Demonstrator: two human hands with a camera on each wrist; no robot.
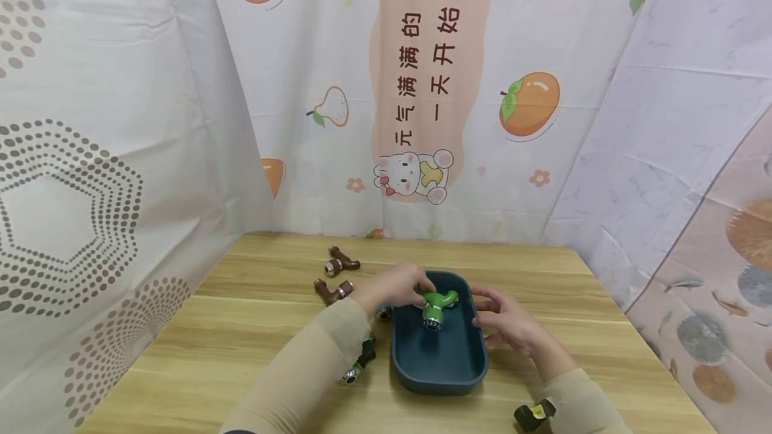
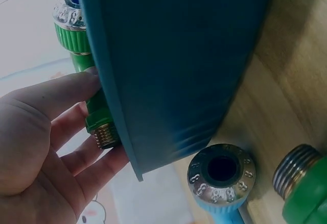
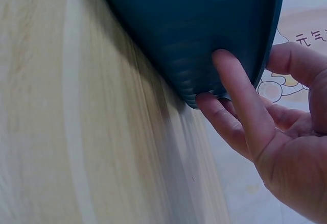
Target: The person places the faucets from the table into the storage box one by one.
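Note:
My left hand [image 1: 404, 284] reaches over the far left part of a dark teal tray [image 1: 443, 380] and holds a green Y-shaped pipe fitting [image 1: 443, 300] between thumb and fingers. The fitting has a silver numbered ring and a threaded end [image 2: 106, 135], both plain in the left wrist view. At the tray's right side, my right hand [image 1: 512, 323] holds the wall near the rim, several fingertips on its outer face [image 3: 225, 60] and one digit at the rim. A blue fitting [image 2: 222, 178] with a silver numbered ring stands left of the tray.
Two brown fittings [image 1: 341, 261] lie at the back left of the wooden table [image 1: 241, 327]. A black and green fitting [image 1: 362, 357] sits beside the left forearm. Near the right sleeve lies a black fitting [image 1: 533, 415] with a yellow label. Patterned curtains [image 1: 338, 186] surround the table.

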